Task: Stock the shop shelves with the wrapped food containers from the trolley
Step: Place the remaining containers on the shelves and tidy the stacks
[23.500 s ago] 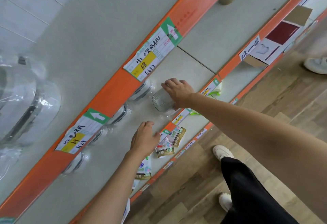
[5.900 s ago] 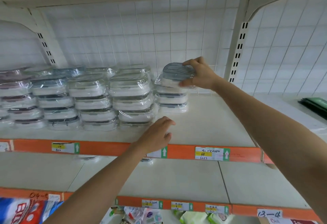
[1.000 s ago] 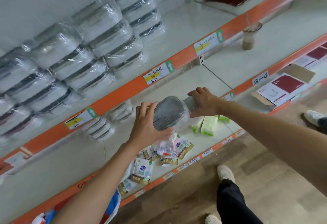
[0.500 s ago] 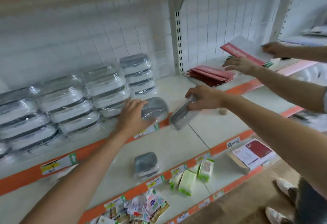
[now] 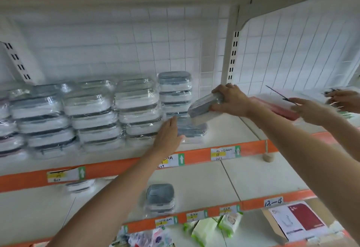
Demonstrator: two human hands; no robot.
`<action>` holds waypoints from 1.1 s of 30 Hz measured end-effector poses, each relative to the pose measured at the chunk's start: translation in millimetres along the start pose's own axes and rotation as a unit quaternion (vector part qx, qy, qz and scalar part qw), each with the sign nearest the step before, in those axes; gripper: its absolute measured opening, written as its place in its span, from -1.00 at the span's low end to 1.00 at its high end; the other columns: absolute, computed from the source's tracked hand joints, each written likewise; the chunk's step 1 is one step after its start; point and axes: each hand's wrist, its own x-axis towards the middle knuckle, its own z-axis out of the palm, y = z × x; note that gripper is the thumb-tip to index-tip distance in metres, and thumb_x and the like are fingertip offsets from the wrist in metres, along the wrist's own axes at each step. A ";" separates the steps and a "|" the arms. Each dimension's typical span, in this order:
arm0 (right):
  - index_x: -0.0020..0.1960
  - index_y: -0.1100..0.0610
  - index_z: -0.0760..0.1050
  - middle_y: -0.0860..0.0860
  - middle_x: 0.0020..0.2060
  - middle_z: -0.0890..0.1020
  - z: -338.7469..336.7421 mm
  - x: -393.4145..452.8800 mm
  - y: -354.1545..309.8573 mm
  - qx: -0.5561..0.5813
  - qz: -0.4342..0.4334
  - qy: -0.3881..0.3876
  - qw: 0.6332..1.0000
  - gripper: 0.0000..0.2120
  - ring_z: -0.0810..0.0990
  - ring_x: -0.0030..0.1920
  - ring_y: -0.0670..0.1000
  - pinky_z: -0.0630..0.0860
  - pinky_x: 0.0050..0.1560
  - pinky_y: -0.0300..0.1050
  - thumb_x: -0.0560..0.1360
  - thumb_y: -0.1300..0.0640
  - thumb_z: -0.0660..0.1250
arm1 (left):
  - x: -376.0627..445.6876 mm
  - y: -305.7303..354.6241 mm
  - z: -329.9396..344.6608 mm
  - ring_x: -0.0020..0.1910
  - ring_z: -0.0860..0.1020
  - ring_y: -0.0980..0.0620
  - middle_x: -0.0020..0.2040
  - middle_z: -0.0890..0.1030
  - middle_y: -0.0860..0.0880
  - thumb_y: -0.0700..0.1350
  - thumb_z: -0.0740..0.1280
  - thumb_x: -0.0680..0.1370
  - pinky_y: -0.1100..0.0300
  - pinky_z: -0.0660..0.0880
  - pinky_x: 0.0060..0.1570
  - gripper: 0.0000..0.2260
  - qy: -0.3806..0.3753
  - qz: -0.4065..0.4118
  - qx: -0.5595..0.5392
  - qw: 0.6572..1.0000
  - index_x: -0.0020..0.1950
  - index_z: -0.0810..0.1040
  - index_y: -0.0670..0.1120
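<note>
Container (image 5: 204,106) (tilted) gripped by R hand (image 5: 231,100); L hand (image 5: 168,133) flat against stack (image 5: 175,94)

white shelf (image 5: 224,129) with orange edge bears stacked wrapped containers (image 5: 93,114)

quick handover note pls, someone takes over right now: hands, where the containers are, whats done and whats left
Right hand: grips a tilted wrapped container above the shelf, beside the stacks.
Left hand: open, flat on a container lying on the shelf.
Done: several stacks on this shelf.
Left: set the held container down; a few containers sit on the lower shelf. The trolley is out of view.
</note>
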 end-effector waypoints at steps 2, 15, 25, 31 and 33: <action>0.31 0.09 0.39 0.06 0.08 0.42 13.5 6.7 2.4 0.064 -0.009 0.000 0.998 -0.46 0.42 0.15 0.10 0.38 0.19 -0.04 0.40 -0.06 0.43 | -5.5 -4.7 0.8 0.31 0.30 -0.08 0.32 0.35 -0.18 -0.20 0.34 0.51 0.01 0.29 0.32 -0.52 0.058 0.015 -0.042 0.997 0.38 0.27 -0.24; 0.48 -0.03 0.19 0.16 0.29 0.35 64.9 15.9 10.6 0.076 -0.049 -0.139 0.986 -0.39 0.41 0.23 0.13 0.29 0.32 -0.03 0.51 -0.09 0.32 | -31.5 -18.7 -25.6 -0.03 0.52 -0.04 0.05 0.49 -0.07 -0.28 0.29 0.49 0.04 0.52 -0.10 -0.81 0.132 0.043 0.064 0.988 0.09 0.43 -0.17; 0.47 0.05 0.18 0.19 0.22 0.37 82.2 28.6 -7.3 0.097 -0.057 -0.145 0.983 -0.37 0.44 0.14 0.16 0.40 0.20 -0.01 0.50 -0.02 0.36 | -41.1 -25.8 -35.3 0.00 0.54 0.01 0.01 0.62 -0.04 -0.17 0.26 0.53 0.09 0.52 -0.04 -0.84 0.048 0.007 0.158 0.986 0.07 0.56 -0.11; 0.49 0.02 0.18 0.20 0.30 0.31 88.1 23.9 -5.5 0.094 -0.045 -0.129 0.986 -0.36 0.33 0.33 0.20 0.30 0.32 -0.02 0.49 -0.06 0.35 | -48.2 -27.7 -39.9 0.01 0.52 0.01 0.01 0.61 -0.03 -0.16 0.28 0.53 0.19 0.45 -0.10 -0.84 0.043 0.023 0.167 0.985 0.08 0.57 -0.12; 0.47 0.01 0.23 0.18 0.39 0.19 84.7 18.4 -11.0 0.038 -0.039 -0.093 0.994 -0.39 0.22 0.39 0.21 0.27 0.36 0.05 0.49 -0.10 0.34 | -52.5 -28.5 -41.6 0.02 0.51 0.01 0.01 0.60 -0.03 -0.17 0.28 0.52 0.16 0.47 -0.07 -0.83 0.039 0.032 0.162 0.985 0.08 0.57 -0.13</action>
